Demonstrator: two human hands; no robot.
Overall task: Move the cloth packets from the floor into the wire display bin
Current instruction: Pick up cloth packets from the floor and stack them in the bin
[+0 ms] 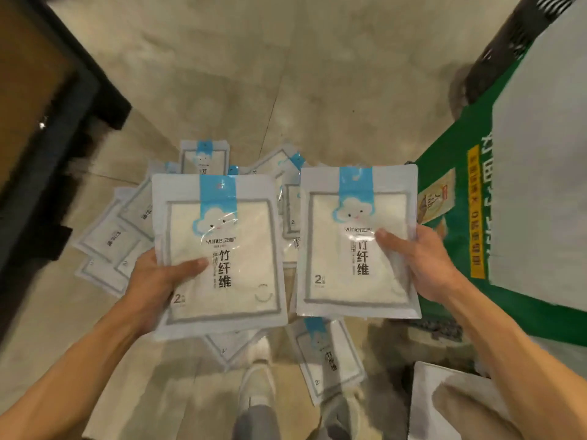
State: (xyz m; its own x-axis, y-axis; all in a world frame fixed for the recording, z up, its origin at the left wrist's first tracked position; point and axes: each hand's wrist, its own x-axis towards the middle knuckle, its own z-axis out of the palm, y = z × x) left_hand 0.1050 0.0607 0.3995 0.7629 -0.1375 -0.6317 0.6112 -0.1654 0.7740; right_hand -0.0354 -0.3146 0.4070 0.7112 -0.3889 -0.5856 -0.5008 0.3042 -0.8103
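My left hand grips a white cloth packet with a blue cloud label by its lower left edge, thumb across the front; a second packet seems stacked behind it. My right hand holds another like packet by its right edge, thumb on the front. Both are lifted above a pile of several packets scattered on the floor. More packets lie near my feet, one of them below the right-hand packet. The black wire bin shows at the upper right.
A green printed panel with a grey top stands at the right. A dark shelf base runs along the left. My shoes stand on the beige tiled floor. A white packet lies at the lower right.
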